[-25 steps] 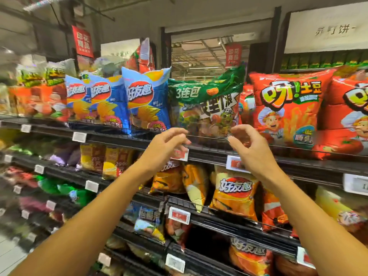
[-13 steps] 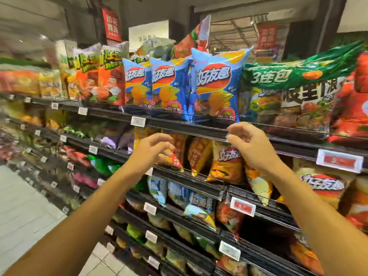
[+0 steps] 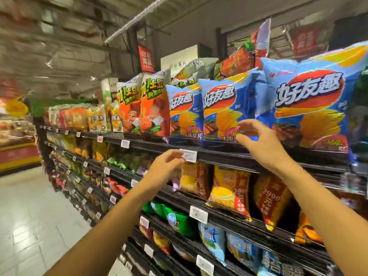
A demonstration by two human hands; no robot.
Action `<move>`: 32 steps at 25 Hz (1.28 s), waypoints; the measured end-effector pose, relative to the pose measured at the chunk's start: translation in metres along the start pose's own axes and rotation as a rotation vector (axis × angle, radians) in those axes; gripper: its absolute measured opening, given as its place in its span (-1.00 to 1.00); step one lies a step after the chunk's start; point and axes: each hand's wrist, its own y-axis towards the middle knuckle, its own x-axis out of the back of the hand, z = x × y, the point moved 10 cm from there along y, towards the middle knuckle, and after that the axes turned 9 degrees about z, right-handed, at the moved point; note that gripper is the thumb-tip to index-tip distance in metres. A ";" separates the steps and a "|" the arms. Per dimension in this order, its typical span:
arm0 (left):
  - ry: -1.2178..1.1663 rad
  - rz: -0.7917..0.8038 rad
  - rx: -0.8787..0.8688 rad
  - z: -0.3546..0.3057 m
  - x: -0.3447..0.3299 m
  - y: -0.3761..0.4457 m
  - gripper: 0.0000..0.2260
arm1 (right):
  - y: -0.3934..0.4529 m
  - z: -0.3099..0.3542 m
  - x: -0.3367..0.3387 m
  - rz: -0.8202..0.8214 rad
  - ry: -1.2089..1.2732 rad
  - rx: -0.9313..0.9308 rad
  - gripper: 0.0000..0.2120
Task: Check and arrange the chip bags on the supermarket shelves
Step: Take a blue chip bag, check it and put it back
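Both hands held nothing: the right hand (image 3: 258,140) hovered, fingers loosely curled, before the glossy blue plastic chip bags (image 3: 223,108) standing upright, faces out, while the left hand (image 3: 165,166), half-open, hung near the white rectangular price tag (image 3: 188,155).

On the top shelf (image 3: 219,154) I see three blue chip bags standing upright in a row at the right of the frame: the nearest blue bag (image 3: 310,100) at far right, the middle blue bag (image 3: 223,108) at centre right, and the far blue bag (image 3: 182,110) beside it, each with a red oval logo and ridged chips. Left of them stand two orange bags (image 3: 143,110). Below, at lower right, yellow and red bags (image 3: 231,188) lean forward on the second shelf.
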 end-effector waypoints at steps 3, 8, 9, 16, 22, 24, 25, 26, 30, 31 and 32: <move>0.053 -0.056 -0.039 0.003 0.034 0.044 -0.75 | 0.042 -0.005 -0.032 0.000 0.016 0.040 -0.76; 0.081 -0.070 -0.068 0.019 0.068 0.105 -0.73 | 0.093 -0.015 -0.095 0.101 0.034 -0.002 -0.70; 0.089 -0.080 -0.082 0.023 0.076 0.118 -0.74 | 0.103 -0.015 -0.105 0.113 0.015 -0.002 -0.64; 0.039 -0.076 -0.163 0.046 0.121 0.217 -0.42 | 0.150 -0.053 -0.173 0.179 -0.157 -0.292 -0.06; 0.019 0.396 -0.267 0.042 0.102 0.271 -0.78 | 0.179 -0.068 -0.169 -0.077 -0.137 -0.478 0.05; 0.048 0.588 -0.327 0.039 0.089 0.271 -0.87 | 0.180 -0.076 -0.171 -0.084 -0.143 -0.525 0.09; 0.050 0.629 -0.356 0.040 0.086 0.272 -0.89 | 0.179 -0.080 -0.173 -0.078 -0.163 -0.538 0.10; 0.047 0.630 -0.388 0.040 0.086 0.275 -0.89 | 0.178 -0.082 -0.174 -0.089 -0.194 -0.540 0.11; -0.034 0.553 -0.311 0.061 0.103 0.297 -0.62 | 0.179 -0.072 -0.171 -0.178 -0.260 -0.451 -0.02; -0.046 0.575 -0.279 0.064 0.104 0.301 -0.57 | 0.178 -0.069 -0.170 -0.188 -0.259 -0.437 0.01; -0.046 0.610 -0.270 0.066 0.102 0.304 -0.59 | 0.177 -0.068 -0.169 -0.193 -0.263 -0.429 0.03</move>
